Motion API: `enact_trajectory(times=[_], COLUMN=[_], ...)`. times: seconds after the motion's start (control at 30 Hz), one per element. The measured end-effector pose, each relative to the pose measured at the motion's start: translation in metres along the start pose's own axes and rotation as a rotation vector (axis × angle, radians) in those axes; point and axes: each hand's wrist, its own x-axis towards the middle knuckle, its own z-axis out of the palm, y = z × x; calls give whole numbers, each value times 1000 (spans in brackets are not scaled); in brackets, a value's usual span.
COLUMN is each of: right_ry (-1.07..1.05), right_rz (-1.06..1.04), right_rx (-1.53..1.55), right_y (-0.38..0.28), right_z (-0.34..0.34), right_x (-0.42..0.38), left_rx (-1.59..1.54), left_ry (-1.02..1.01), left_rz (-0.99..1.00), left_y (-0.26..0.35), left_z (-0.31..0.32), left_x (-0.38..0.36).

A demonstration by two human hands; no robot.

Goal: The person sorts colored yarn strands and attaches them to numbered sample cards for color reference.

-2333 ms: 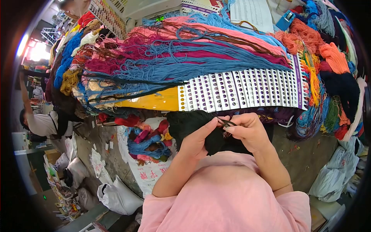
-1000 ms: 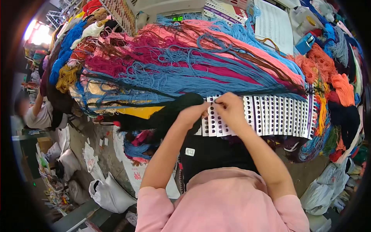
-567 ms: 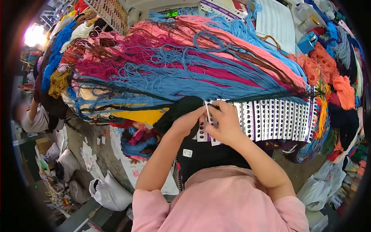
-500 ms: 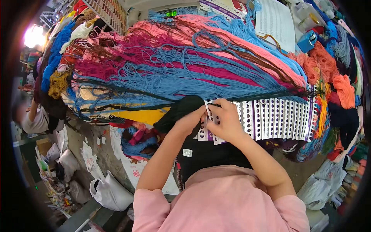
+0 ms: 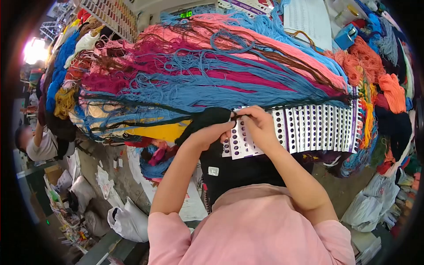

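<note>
Left hand: fingers clamping black thread skein
Right hand: fingers pinching dark strand
Strand work: next likely needs steadiness

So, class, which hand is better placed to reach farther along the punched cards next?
Probably the right hand: it sits over the punched white cards, most of which extend to its right. The left hand grips the black yarn and would have to cross over.

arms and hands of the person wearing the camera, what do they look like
The left hand and right hand wear no gloves, and no watch or bracelet shows on either wrist. The forearms are bare; short, plain light-pink sleeves cover the upper arms.
</note>
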Motion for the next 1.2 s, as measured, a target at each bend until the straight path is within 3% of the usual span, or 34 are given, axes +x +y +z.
enact_trajectory(times=[0.07,0.1,0.13,0.2,0.23,0.27,0.33,0.4,0.5,0.57,0.6,0.67,0.7,0.73,0.8,0.87,0.93,1.0,1.07,1.13,1.2], right_ry=[14,-47,-60,-101,-99,-100,-101,-109,-175,-212,-330,-574,-700,-603,-313,28,163,68,-70,-139,-213], right_rz=[-239,-161,-149,-79,-74,-73,-72,-77,-182,-318,-283,-212,-183,-287,-503,-611,-584,-490,-295,26,333], right_rx=[-400,-452,-571,-683,-701,-718,-745,-766,-686,-748,-837,-1013,-1140,-1057,-956,-764,-558,-396,-415,-125,392], right_y=[4,5,2,-4,-5,-6,-7,-6,-21,-39,-42,-47,-52,-45,-36,-44,-52,-51,-41,-44,-66], right_z=[1,4,7,9,10,10,12,13,-2,-19,-24,-32,-30,-31,-30,-28,-30,-38,-45,-46,-41], right_x=[3,0,-2,-1,-1,0,1,-1,-7,-20,-19,-8,7,23,57,69,57,22,-24,-61,-84], left_rx=[-120,-293,-296,-412,-453,-575,-858,-1102,-1137,-1077,-1107,-969,-976,-961,-1066,-1101,-965,-971,-962,-929,-872], left_ry=[53,222,272,333,352,531,484,740,886,417,516,278,397,242,19,-41,1,-162,-153,-137,-162], left_rz=[157,113,238,225,323,334,618,766,712,640,603,497,377,470,471,476,561,615,655,628,624], left_y=[-15,-10,-13,-33,-41,-40,-56,-64,-80,-93,-87,-99,-96,-98,-99,-80,-75,-72,-63,-54,-51], left_z=[-14,-18,-36,-93,-124,-142,-199,-247,-247,-199,-156,-104,-75,-54,-28,2,25,43,60,77,89], left_x=[6,-12,-24,-51,-69,-93,-120,-139,-161,-166,-161,-149,-144,-139,-127,-126,-119,-107,-100,-98,-96])
